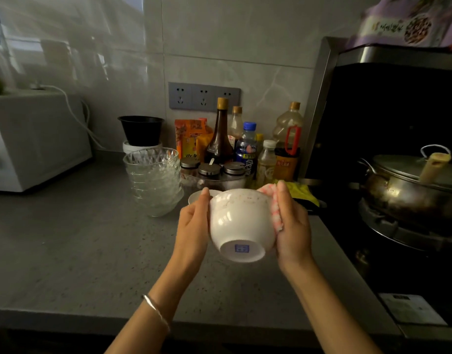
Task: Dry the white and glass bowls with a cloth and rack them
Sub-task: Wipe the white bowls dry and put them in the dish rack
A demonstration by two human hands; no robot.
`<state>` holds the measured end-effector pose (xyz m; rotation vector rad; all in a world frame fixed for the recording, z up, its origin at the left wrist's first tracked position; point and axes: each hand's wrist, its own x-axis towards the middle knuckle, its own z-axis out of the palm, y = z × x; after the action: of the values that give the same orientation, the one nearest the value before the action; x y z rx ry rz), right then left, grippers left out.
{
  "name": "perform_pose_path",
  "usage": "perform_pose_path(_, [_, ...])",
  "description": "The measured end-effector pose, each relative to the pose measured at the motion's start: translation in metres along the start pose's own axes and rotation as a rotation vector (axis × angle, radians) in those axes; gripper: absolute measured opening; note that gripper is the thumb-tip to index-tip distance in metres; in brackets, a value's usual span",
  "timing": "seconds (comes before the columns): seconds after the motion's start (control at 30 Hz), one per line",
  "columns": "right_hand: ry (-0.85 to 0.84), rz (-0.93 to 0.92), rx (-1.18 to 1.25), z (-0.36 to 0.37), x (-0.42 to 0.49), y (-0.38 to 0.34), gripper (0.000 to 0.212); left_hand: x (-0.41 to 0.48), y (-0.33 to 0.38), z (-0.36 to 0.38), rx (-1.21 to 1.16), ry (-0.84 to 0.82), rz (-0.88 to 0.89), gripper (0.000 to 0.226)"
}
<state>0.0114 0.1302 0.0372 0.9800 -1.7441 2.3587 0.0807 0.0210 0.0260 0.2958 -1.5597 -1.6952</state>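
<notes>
Grey kitchen counter (66, 238), dim light. Over it the white bowl (241, 223) is held in the air, tipped so its base faces the camera. The left hand (194, 226) grips its left side, thumb at the rim. The right hand (292, 226) clamps a pink checked cloth (275, 210) against its right side. The stack of glass bowls (154, 180) stands on the counter behind-left, near sauce bottles (221, 134).

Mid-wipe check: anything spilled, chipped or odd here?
Nothing spilled or broken. The white bowl, tilted between the left hand and the right hand with the cloth, shows faint reddish specks near its rim: pattern or residue, unclear.
</notes>
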Motion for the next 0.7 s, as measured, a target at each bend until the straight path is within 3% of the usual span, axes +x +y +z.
perform_pose_path(0.1, [-0.103, -0.229, -0.21, -0.002, -0.001, 0.003, 0.047, 0.0, 0.007, 0.0, 0.137, -0.116, 0.177, 0.06])
perform_pose_path(0.23, [-0.12, -0.287, -0.342, 0.001, -0.007, 0.003, 0.044, 0.0, 0.004, 0.005, 0.417, -0.088, 0.332, 0.068])
perform_pose_path(0.37, [-0.155, -0.387, -0.376, 0.002, -0.02, 0.0, 0.029, -0.006, 0.006, 0.007, 0.193, 0.024, 0.256, 0.065])
perform_pose_path(0.47, [-0.189, -0.532, -0.612, 0.002, -0.038, 0.01, 0.041, -0.004, 0.007, 0.008, -0.027, 0.135, 0.073, 0.054])
perform_pose_path(0.53, [-0.218, -0.589, -0.773, 0.006, -0.052, 0.014, 0.045, -0.007, 0.005, 0.007, -0.034, 0.179, 0.02, 0.042])
perform_pose_path(0.63, [-0.228, -0.683, -1.001, 0.013, -0.06, 0.012, 0.047, -0.016, 0.0, 0.011, -0.107, 0.087, 0.003, 0.03])
perform_pose_path(0.7, [-0.188, -0.66, -1.016, 0.014, -0.05, 0.003, 0.045, -0.019, 0.002, 0.015, -0.052, 0.051, 0.035, 0.038])
